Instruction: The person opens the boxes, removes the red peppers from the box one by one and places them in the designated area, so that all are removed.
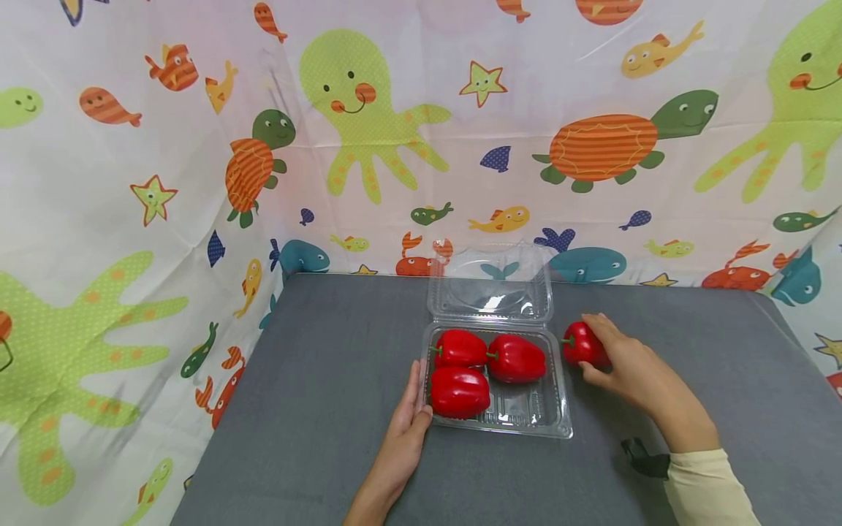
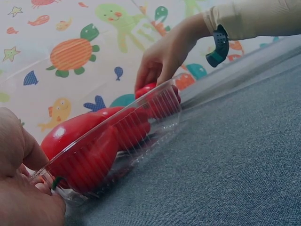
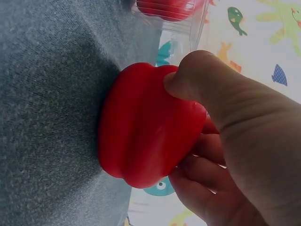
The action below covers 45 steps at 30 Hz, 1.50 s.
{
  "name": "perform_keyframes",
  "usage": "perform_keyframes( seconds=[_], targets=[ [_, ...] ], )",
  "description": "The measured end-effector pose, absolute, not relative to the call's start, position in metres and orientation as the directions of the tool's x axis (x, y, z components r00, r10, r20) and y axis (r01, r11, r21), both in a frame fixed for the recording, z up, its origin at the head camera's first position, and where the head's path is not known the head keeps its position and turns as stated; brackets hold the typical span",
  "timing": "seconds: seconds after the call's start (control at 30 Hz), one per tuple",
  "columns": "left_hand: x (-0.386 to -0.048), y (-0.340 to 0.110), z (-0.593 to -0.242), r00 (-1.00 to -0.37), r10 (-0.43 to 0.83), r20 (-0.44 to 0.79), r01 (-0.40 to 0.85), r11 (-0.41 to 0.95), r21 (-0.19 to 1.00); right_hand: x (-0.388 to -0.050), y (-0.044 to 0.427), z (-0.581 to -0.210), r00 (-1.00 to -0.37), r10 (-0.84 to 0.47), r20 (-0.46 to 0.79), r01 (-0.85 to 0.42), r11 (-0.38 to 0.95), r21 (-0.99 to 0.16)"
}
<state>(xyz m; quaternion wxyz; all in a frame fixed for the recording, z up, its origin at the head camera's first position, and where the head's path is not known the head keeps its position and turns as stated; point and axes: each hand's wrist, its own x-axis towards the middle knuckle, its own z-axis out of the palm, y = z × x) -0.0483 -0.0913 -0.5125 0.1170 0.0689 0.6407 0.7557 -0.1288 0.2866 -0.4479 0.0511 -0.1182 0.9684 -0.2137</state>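
A clear plastic clamshell container [image 1: 526, 416] lies with its lid [image 1: 487, 292] folded back. Three red bell peppers sit in its base: a back left pepper [image 1: 460, 348], a back right pepper [image 1: 520, 358] and a front left pepper [image 1: 460, 392]. My left hand [image 1: 400, 442] holds the container's left edge, thumb at the rim, as the left wrist view also shows. To the right of the container, my right hand [image 1: 631, 369] grips another red bell pepper [image 3: 146, 127] between thumb and fingers. That pepper appears to rest on the grey cloth.
Grey cloth [image 1: 316, 409] covers the table. Behind and to the left hangs a white curtain [image 1: 408, 66] printed with sea animals. A dark wrist strap [image 1: 646, 459] is on the right arm, by a cream sleeve [image 1: 707, 486].
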Motion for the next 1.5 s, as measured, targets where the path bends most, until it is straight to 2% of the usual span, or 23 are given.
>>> perform_keyframes(
  seconds=[0.37, 1.5],
  targets=[
    [-0.049, -0.0912, -0.5118, -0.962, 0.268, -0.056, -0.1, -0.152, 0.983, -0.1372, 0.2878, -0.4481, -0.963, -0.241, -0.118, -0.171, 0.891, -0.421],
    [-0.0485, -0.0909, -0.5101, -0.961, 0.275, -0.035, -0.081, -0.156, 0.984, -0.133, 0.2869, -0.4449, -0.956, -0.278, -0.092, -0.216, 0.883, -0.417]
  ],
)
